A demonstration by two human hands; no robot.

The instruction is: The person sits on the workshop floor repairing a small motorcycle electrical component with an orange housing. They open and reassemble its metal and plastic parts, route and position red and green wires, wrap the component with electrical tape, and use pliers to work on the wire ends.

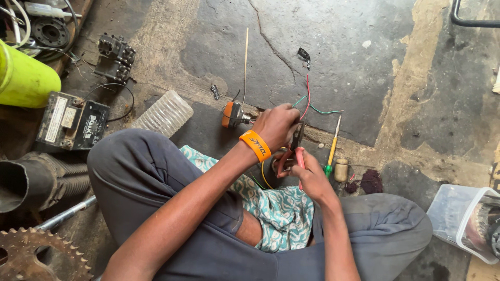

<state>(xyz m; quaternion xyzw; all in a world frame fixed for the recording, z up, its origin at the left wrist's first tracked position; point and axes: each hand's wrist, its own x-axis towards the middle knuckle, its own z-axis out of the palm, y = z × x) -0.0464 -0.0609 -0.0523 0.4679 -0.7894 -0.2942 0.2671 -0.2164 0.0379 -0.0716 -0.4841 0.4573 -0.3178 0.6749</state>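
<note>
While the right hand [312,174] grips the red-sleeved handles of steel pliers [295,148], the left hand [276,125], banded by an orange rubber wristband [255,145], is clenched around thin red and green wires [308,104] at the plier tips. Just beside sits a rounded orange indicator lamp [230,115]. Nearby on the cracked concrete floor [364,67] lie a yellow-green screwdriver [332,148] and a ribbed clear lens [165,113].
</note>
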